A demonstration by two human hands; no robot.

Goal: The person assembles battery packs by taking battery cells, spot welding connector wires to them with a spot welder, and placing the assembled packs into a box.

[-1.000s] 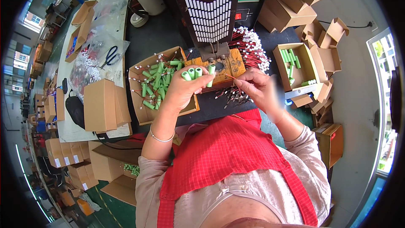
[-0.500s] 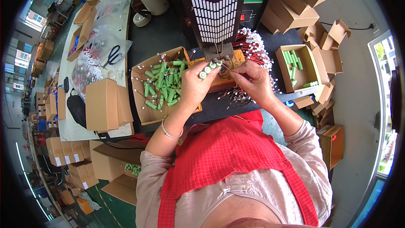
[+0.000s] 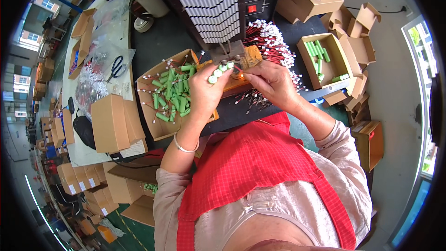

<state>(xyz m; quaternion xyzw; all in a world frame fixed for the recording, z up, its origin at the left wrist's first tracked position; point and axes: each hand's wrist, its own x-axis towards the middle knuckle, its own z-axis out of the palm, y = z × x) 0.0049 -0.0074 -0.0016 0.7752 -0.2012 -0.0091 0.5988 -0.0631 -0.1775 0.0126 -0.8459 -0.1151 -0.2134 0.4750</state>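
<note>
My left hand [image 3: 204, 94] is closed around several green cylindrical battery cells [image 3: 217, 73], their pale round ends facing up toward me. It keeps them directly under the pins of a spot welder [image 3: 227, 52]. Close on the right, my right hand [image 3: 275, 83] has thumb and forefinger pinched together on a thin red wire [image 3: 238, 69], which reaches the cells. A small orange glow [image 3: 240, 76] shows by those fingertips. Fingers and the welder head partly hide where wire and cell meet.
Left of my hands is a cardboard box [image 3: 155, 132] of green cells with wires attached. Bundled red-and-black leads with white connectors [image 3: 274, 42] lie behind my right hand. An open box [image 3: 332, 72] with plain green cells stands farther right. Scissors [image 3: 116, 67] lie on the left table.
The whole view has shifted and tilted slightly, so welder and boxes sit farther left. Both hands keep their grips under the welder pins. An orange glow now appears at the right fingertips.
</note>
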